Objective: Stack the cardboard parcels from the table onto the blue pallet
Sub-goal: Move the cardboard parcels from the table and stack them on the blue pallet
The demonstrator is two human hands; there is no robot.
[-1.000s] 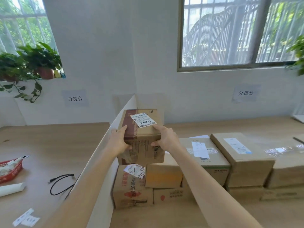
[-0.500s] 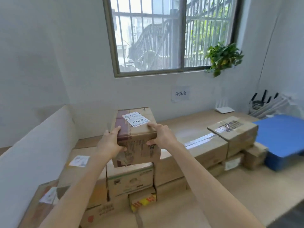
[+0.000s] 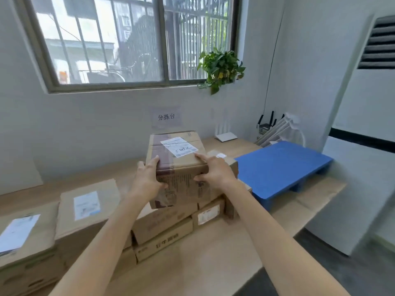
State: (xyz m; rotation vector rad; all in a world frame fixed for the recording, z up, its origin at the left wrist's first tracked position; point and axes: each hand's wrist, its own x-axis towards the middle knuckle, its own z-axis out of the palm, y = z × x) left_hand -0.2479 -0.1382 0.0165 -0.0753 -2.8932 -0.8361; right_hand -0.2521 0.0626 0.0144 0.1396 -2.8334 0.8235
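Observation:
I hold a brown cardboard parcel [image 3: 181,167] with a white label on top, lifted above the piles of parcels. My left hand [image 3: 147,180] grips its left side and my right hand [image 3: 213,171] grips its right front corner. The blue pallet [image 3: 282,165] lies on the table to the right, its top bare. Several more cardboard parcels [image 3: 85,206] lie stacked on the wooden table [image 3: 213,248] below and to the left of the held one.
A white unit with a vent [image 3: 363,124] stands at the right past the table's end. A potted plant [image 3: 220,67] hangs at the window sill. A white router [image 3: 226,136] and leaning white boards [image 3: 275,131] sit in the back corner behind the pallet.
My view and both hands have swung right with the parcel; the blue pallet now lies much nearer the middle, just right of the held parcel.

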